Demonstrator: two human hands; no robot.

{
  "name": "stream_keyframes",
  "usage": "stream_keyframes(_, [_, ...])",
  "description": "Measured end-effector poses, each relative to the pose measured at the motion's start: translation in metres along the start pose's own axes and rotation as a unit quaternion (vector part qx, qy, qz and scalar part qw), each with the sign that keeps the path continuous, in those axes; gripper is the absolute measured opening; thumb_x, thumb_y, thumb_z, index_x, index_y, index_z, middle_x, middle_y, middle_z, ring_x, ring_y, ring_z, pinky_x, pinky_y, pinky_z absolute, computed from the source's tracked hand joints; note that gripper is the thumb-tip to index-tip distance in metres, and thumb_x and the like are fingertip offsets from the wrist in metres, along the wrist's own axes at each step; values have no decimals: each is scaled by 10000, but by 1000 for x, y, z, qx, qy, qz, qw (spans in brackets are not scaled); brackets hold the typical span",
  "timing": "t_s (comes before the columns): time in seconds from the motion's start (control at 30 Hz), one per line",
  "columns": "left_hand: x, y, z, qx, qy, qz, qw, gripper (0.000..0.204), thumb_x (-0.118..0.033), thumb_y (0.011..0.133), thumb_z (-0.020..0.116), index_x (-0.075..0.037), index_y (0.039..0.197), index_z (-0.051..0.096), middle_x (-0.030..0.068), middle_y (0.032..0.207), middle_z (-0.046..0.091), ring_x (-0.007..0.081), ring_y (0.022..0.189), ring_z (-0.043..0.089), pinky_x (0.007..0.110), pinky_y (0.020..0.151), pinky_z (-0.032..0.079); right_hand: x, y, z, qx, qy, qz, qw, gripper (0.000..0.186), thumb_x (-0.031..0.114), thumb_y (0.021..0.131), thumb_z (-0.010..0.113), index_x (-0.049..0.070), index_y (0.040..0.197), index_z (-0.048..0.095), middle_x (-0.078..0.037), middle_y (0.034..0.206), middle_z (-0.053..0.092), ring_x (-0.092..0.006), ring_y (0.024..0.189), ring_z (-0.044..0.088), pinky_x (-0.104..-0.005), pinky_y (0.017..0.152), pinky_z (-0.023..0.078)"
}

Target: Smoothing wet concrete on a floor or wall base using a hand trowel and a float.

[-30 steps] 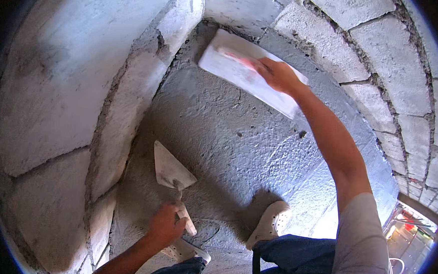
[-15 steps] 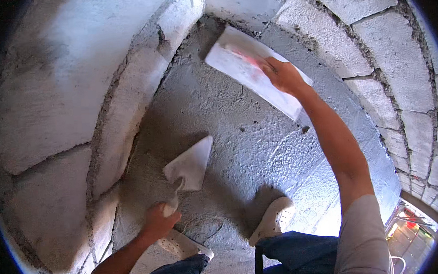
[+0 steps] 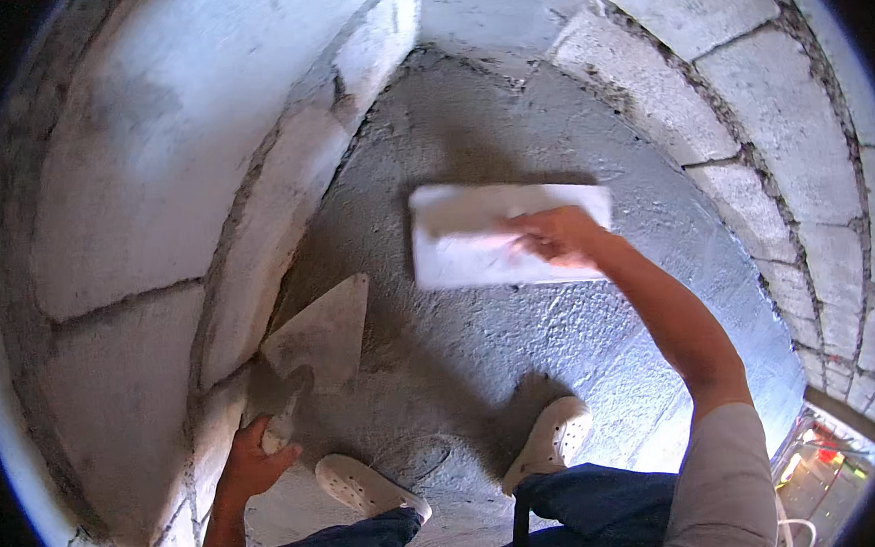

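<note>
My right hand [image 3: 561,238] is closed round the handle of a white rectangular plastering float [image 3: 457,262], which lies over the wet grey mortar [image 3: 501,330] in the middle of the floor. The float's long side runs left to right, and its handle is blurred. At the lower left, my left hand [image 3: 254,460] grips a pointed trowel [image 3: 326,330] by its handle. The trowel's pale triangular blade points away from me, above the mortar near the left wall. Whether the blade touches the surface I cannot tell.
Block walls rise on the left [image 3: 134,232] and on the right [image 3: 789,122], meeting a smooth far wall [image 3: 502,9]. My feet, in pale perforated clogs [image 3: 553,437], stand on the mortared floor. At the lower right an opening [image 3: 825,460] shows cluttered items and a white cable.
The float has come nearer to me and turned from slanted to crosswise. My left hand has moved the trowel left and slightly down, toward the left wall.
</note>
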State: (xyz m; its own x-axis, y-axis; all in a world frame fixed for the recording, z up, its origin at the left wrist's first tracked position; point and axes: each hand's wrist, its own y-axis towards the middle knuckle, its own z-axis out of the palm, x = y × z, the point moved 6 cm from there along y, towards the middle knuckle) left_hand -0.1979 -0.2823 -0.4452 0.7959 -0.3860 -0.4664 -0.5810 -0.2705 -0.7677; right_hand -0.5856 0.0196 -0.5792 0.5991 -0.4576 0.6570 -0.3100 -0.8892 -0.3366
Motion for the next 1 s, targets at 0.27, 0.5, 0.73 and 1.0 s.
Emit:
stream_keyframes(0.27, [-7,12,9,63,49,-46,996,504,-218,760,734,42,1153,554,153,1004,652,203,924,611,342,825,481,1,101,-69,-200,-74,74,974,355,336,925,500,126,1205,556,-185,1045,628,-407,916,600,-456,787,487])
stream_keyframes(0.5, [20,1,-5,23,8,-44,999,543,-223,759,732,38,1192,534,152,1029,648,212,927,612,344,840,478,26,34,-10,7,-94,18,995,409,338,904,528,236,1300,502,-182,1034,642,-372,929,619,-448,829,490])
stream_keyframes(0.73, [15,12,12,73,-74,-118,988,563,-216,771,729,26,1232,515,147,1099,627,212,969,600,351,861,472,11,105,-83,-179,-99,87,975,362,337,932,478,90,1184,557,-180,1145,601,-382,960,599,-428,842,480])
stream_keyframes(1.0, [15,1,7,45,-70,-86,993,481,-203,760,737,8,1158,566,145,1078,629,203,934,608,341,823,485,-17,42,-61,-127,-93,65,985,376,387,907,511,124,1169,566,-180,1065,633,-383,928,614,-441,838,482])
